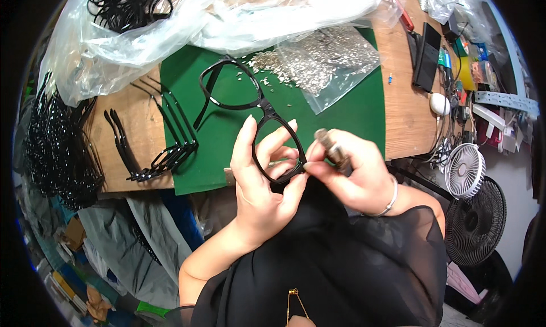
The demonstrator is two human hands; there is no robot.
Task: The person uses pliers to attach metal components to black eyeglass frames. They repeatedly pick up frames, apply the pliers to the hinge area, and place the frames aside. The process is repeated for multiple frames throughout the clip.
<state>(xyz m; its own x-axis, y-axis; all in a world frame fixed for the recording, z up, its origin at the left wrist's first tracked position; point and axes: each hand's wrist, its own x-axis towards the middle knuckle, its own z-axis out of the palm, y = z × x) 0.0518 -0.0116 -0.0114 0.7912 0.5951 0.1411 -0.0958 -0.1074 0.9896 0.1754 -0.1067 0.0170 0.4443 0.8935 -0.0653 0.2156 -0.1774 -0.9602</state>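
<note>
Left hand grips the near rim of a black eyeglass frame, held over the green mat on the tabletop. Right hand clasps a short metallic tool, thumb tip at the frame's near corner.

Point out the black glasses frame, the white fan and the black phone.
Black glasses frame (pixel 265 104): head view, nose bridge.
White fan (pixel 464 169): head view, grille's middle.
Black phone (pixel 427 57): head view, face's middle.

You have a black glasses frame over a plain green mat, a brown wood-grain bench and, at right, a white fan.
</note>
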